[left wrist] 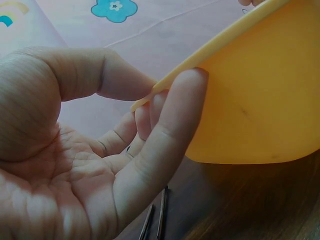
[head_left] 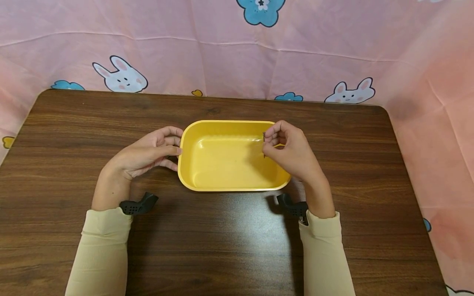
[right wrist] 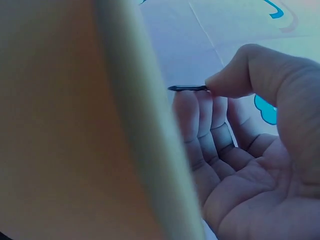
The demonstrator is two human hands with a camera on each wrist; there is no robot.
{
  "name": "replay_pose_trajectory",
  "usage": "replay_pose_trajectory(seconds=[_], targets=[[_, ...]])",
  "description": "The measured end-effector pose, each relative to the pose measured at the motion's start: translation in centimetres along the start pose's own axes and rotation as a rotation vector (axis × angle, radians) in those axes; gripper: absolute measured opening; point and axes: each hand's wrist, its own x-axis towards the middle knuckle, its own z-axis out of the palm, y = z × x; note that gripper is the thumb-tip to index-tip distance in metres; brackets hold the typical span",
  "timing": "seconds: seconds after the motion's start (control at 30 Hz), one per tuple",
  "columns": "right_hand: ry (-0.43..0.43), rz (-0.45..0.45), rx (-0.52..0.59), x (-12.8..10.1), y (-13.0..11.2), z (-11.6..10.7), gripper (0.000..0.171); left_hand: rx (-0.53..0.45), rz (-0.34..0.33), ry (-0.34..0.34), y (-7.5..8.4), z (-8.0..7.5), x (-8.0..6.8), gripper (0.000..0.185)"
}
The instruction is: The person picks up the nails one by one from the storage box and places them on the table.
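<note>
A yellow plastic tub with rounded corners is in the middle of the table, its inside bare where visible. At its left end, my left hand pinches the rim, with the thumb over the edge and fingers against the outer wall, as the left wrist view shows. My right hand is over the tub's right end and pinches a small dark screw between thumb and fingertips. In the head view the screw stands about upright, point down; the fingers hide its middle.
Two thin dark rods show below my left hand in the left wrist view; their kind is unclear. The brown wooden table meets a pink patterned cloth at the back and right. A black wrist mount sits on each forearm.
</note>
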Motion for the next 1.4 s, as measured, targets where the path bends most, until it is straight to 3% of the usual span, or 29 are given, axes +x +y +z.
replay_pose_trajectory(seconds=[0.67, 1.4], targets=[[0.024, 0.006, 0.292, -0.5, 0.3, -1.3, 0.016, 0.012, 0.009, -0.011, 0.0, 0.0, 0.0, 0.04], [0.03, 0.082, 0.314, -0.6, 1.0, -2.7, 0.011, 0.012, -0.012, 0.001, 0.2, 0.1, 0.0, 0.041]])
